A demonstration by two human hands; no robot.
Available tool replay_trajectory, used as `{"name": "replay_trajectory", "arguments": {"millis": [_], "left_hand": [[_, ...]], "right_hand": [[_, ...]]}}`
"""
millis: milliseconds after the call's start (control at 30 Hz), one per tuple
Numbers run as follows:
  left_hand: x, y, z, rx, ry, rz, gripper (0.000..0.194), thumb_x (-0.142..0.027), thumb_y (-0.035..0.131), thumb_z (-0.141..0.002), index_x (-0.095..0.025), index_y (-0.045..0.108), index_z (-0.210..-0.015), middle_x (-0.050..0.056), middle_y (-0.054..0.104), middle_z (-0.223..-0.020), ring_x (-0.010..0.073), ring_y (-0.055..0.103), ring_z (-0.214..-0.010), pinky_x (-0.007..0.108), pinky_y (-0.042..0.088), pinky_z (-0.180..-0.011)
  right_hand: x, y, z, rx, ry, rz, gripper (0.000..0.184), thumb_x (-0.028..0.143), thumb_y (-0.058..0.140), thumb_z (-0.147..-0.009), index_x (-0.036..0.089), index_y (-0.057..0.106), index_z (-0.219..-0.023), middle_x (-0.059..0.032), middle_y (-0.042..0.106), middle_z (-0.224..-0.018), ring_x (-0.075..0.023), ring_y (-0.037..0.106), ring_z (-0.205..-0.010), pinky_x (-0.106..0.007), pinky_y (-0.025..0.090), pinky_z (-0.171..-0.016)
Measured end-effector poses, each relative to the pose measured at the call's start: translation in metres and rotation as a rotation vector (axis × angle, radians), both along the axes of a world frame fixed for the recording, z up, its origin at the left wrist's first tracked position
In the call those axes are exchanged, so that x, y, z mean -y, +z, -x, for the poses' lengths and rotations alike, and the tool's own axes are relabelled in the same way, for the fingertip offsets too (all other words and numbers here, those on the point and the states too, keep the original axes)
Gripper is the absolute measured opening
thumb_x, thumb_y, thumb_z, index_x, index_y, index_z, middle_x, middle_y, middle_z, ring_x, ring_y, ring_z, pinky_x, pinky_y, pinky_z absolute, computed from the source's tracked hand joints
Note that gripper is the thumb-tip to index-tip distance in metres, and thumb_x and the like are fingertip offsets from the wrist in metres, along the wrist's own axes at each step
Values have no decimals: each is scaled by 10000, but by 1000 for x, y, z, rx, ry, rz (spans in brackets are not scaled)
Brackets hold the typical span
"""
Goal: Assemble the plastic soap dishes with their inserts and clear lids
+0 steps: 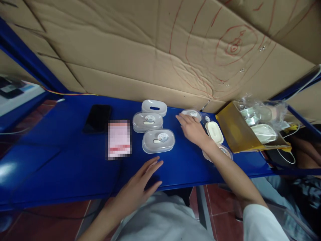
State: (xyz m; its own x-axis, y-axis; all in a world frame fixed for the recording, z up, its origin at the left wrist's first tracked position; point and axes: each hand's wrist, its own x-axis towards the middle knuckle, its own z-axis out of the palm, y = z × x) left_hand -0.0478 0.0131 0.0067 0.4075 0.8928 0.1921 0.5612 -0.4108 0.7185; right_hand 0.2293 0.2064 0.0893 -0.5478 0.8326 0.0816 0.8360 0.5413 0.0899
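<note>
My left hand [139, 185] lies flat near the front edge of the blue table [62, 167], fingers stretched out and apart, holding nothing. My right hand [193, 129] reaches over the table with fingers extended, its fingertips touching a small clear lidded container [192, 113]. Two more clear oval containers [147, 121] [158, 140] lie between the hands, with a white oval case [154, 107] behind them. A cream oval part [214, 131] sits just right of my right hand.
A black phone [97, 117] and a pink card [119, 139] lie at the left. A yellow box [235, 132] with plastic bags and white parts stands at the right. Marked cardboard [155, 50] walls the back. Another person's arm [306, 147] shows at far right.
</note>
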Motion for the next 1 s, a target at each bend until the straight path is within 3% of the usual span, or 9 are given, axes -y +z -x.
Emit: {"name": "replay_trajectory", "arguments": {"millis": [133, 200, 300, 433, 567, 733, 800, 900, 1000], "left_hand": [[-1, 2, 0, -17, 6, -13, 592, -343, 590, -1108, -420, 389, -1660, 36, 524, -1692, 248, 606, -1495, 454, 577, -1181], [0, 4, 0, -20, 6, -17, 587, -345, 582, -1111, -419, 389, -1661, 36, 526, -1691, 247, 610, -1491, 448, 581, -1177], [0, 4, 0, -24, 3, -13, 582, -360, 577, -1115, -424, 391, -1662, 34, 530, -1688, 249, 618, -1484, 443, 587, -1169], [1, 0, 0, -35, 8, -6, 570, -387, 559, -1123, -436, 387, -1665, 31, 532, -1687, 253, 626, -1476, 446, 602, -1152], [1, -2, -2, -36, 30, 5, 584, -403, 552, -1124, -449, 370, -1677, 19, 474, -1736, 264, 592, -1510, 467, 590, -1168], [-1, 5, -5, -62, 23, 6, 742, -393, 587, -1101, -431, 222, -1745, 48, 254, -1846, 316, 460, -1609, 524, 541, -1210], [-1, 6, -6, -99, 25, -21, 794, -395, 623, -1081, -422, 202, -1754, 75, 150, -1868, 361, 436, -1619, 559, 549, -1193], [1, 2, -6, -151, -28, -112, 755, -383, 663, -1064, -415, 303, -1726, 88, 115, -1872, 416, 389, -1636, 630, 525, -1197], [1, -3, -6, -173, -88, -198, 592, -393, 685, -1057, -372, 490, -1617, 97, 228, -1847, 432, 408, -1622, 670, 514, -1197]], "right_hand": [[-43, -14, 43, -111, 162, 136, 778, -5, 427, -983, 193, 350, -1731, -121, 389, -1788, -272, 368, -1645, -545, 305, -1326], [-50, -17, 53, -132, 186, 175, 745, 22, 466, -1003, 195, 368, -1721, -138, 444, -1754, -287, 406, -1616, -566, 296, -1322], [-44, -15, 49, -133, 164, 181, 569, 161, 576, -1064, 166, 518, -1630, -185, 611, -1586, -338, 539, -1474, -576, 359, -1258], [-9, -7, 21, -137, 128, 160, 390, 304, 633, -1099, 178, 676, -1465, -170, 730, -1354, -339, 637, -1292, -538, 448, -1141], [48, -4, -10, -208, 84, 161, 260, 285, 627, -1106, 203, 726, -1333, -142, 750, -1340, -322, 668, -1267, -502, 500, -1075], [131, 1, -39, -284, 16, 203, 310, 147, 545, -1105, 232, 689, -1367, -117, 762, -1366, -308, 689, -1306, -564, 495, -1134], [155, 4, -43, -314, 57, 265, 364, 121, 509, -1112, 263, 673, -1405, -91, 761, -1388, -276, 681, -1342, -547, 512, -1144], [167, 8, -45, -354, 195, 349, 403, 178, 525, -1127, 306, 635, -1492, -67, 677, -1550, -240, 625, -1446, -511, 533, -1179], [139, 9, -53, -341, 169, 295, 423, 333, 538, -1146, 317, 589, -1565, -60, 581, -1661, -241, 554, -1529, -503, 502, -1234]]}}
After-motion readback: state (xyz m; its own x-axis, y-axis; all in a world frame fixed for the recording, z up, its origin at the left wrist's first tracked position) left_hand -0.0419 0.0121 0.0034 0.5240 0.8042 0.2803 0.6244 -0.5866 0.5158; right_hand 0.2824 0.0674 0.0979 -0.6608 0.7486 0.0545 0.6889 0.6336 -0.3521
